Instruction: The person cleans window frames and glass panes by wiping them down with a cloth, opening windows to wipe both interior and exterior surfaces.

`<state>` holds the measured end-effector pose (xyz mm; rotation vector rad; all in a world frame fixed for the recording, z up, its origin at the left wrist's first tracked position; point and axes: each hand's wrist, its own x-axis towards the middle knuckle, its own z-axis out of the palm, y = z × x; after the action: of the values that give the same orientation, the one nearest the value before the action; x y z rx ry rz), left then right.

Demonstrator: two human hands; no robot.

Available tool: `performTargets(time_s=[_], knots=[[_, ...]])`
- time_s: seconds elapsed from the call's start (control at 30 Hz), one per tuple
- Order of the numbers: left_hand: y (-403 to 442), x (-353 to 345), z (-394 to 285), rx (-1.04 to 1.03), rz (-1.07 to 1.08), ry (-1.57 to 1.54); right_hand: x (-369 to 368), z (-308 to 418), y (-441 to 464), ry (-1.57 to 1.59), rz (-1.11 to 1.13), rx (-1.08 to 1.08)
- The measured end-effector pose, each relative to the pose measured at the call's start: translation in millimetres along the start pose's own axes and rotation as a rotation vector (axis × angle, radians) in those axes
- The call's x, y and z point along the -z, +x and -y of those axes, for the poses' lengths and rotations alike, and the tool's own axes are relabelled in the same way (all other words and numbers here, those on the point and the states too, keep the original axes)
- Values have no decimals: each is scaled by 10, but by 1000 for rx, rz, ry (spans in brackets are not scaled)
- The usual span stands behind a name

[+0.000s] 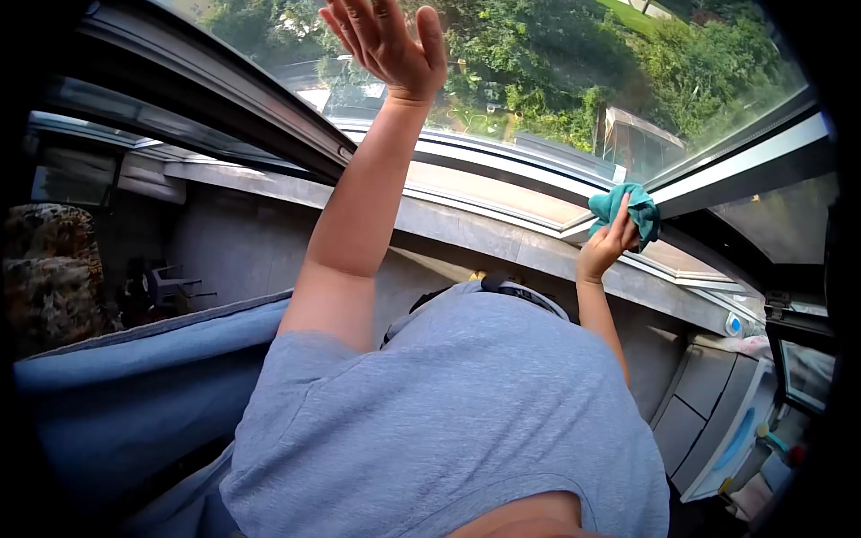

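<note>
My left hand is raised high at the top of the view, fingers stretched out. It is in front of the window glass; whether the palm touches the pane I cannot tell. In my right hand is a bunched green cloth, gripped with one finger extended along it. The cloth is at the lower corner of the window frame, where the bottom rail meets the side bar. Its far side is hidden.
A stone-like sill runs below the window. A blue fabric hangs at left, with a dark small chair and a patterned cover beyond. A grey cabinet stands at lower right. Trees show outside.
</note>
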<state>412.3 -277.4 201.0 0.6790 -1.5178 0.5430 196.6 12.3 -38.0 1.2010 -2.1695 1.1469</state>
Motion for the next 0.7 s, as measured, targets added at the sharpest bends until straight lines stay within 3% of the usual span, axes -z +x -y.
performTargets(time_s=[0.07, 0.13, 0.2, 0.27, 0.33, 0.47, 0.5, 0.57, 0.6, 0.7], knots=[[36, 84, -88, 85, 59, -22, 197, 211, 32, 275, -9, -137], [51, 111, -117, 112, 83, -41, 294, 298, 191, 300, -31, 75], [-16, 52, -15, 58, 75, -15, 104, 112, 186, 234, 44, 265], [82, 154, -123, 100, 82, 4, -138, 3, 148, 66, 269, 330], [-1, 102, -7, 79, 139, -55, -320, 70, 79, -98, 287, 528], [137, 701, -153, 92, 233, -243, -539, 302, 33, -148, 268, 529], [108, 959, -184, 10, 217, -69, -574, 456, 56, -151, 239, 609], [53, 1332, -14, -296, -29, 310, -711, 851, 123, -94, 221, 713], [78, 1472, 48, -352, -133, 393, -778, 1019, 119, -41, 250, 748], [95, 1686, 162, 158, -26, 461, -1111, 1480, -6, 42, 330, 813]])
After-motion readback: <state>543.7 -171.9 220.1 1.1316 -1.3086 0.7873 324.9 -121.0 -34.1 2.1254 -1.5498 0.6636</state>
